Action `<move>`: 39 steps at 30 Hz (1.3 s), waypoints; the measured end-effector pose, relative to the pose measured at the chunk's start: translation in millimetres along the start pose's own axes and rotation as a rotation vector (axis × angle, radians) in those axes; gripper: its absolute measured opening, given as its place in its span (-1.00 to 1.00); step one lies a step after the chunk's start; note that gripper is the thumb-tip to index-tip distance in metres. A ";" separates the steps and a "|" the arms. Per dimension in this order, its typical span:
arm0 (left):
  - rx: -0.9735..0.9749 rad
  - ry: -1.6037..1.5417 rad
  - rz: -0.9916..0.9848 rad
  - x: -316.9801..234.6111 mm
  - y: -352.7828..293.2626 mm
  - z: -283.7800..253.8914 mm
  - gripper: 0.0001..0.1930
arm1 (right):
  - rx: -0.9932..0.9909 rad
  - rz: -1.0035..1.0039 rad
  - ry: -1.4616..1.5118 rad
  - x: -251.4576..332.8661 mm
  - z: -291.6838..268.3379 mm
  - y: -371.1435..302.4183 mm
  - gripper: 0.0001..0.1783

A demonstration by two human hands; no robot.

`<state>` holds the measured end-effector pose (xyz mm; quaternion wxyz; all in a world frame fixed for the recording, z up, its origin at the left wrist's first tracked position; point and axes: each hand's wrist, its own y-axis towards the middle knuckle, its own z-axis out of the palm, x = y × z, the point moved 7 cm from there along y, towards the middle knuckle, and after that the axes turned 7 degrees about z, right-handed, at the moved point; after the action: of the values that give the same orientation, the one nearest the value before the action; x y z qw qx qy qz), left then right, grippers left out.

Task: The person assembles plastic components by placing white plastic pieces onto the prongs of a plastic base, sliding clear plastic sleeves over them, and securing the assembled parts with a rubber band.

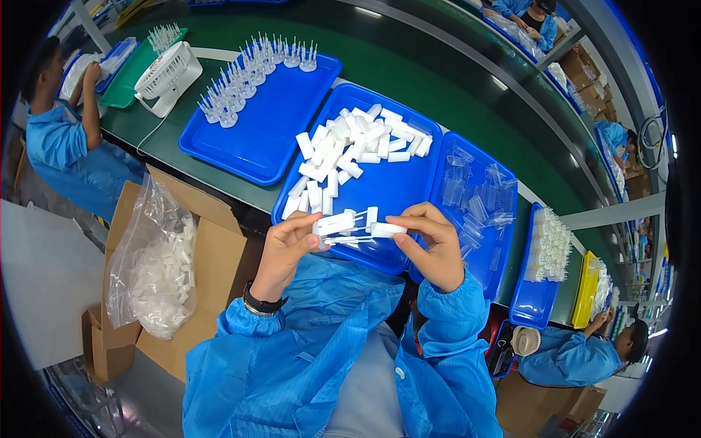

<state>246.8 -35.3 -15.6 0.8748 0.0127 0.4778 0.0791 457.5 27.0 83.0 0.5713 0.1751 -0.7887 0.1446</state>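
In front of my chest, my left hand (283, 250) is closed on the base of a clear holder with several thin prongs (347, 239), tilted on its side with the prongs toward the right. White plastic pieces sit on some of its prongs. My right hand (437, 247) pinches a small white plastic piece (388, 230) between thumb and fingers, close to the prong ends; whether it touches a prong I cannot tell. Beneath both hands lies a blue tray (365, 191), with a heap of similar white pieces (343, 146) toward its far side.
To the left, a blue tray (281, 120) carries rows of pronged holders (235, 87); a white fan (169, 77) stands beyond. Clear plastic pieces (467, 191) fill a tray at right. An open carton (212, 252) with a bag of white pieces (164, 281) is beside me. Co-workers sit nearby.
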 end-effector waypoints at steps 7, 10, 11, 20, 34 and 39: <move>-0.002 0.015 -0.016 0.1 -2.1 -0.2 -0.58 | 0.029 -0.041 0.000 8.2 -3.8 -4.3 -0.73; -0.007 -0.011 -0.019 -1.1 -1.2 1.0 -0.63 | 0.032 -0.091 -0.073 9.1 -3.7 -4.7 -0.74; -0.008 -0.033 -0.019 -1.2 -1.1 1.1 -0.66 | 0.032 -0.090 -0.072 9.7 -3.8 -4.9 -0.74; -0.014 -0.028 -0.020 -0.9 -2.4 1.1 -0.66 | 0.009 -0.111 -0.156 19.6 -6.7 -6.8 -0.77; 0.018 -0.017 -0.028 1.7 -2.5 5.5 -0.65 | 0.058 -0.130 -0.143 18.9 6.7 -8.9 -0.77; -0.001 -0.029 -0.069 4.2 -4.8 4.6 -0.65 | -0.026 -0.173 -0.159 22.8 11.0 -11.7 -0.76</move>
<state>253.6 -39.1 -17.1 0.8838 -0.0029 0.4654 0.0488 446.8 9.3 101.7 0.5194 0.2460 -0.8153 0.0701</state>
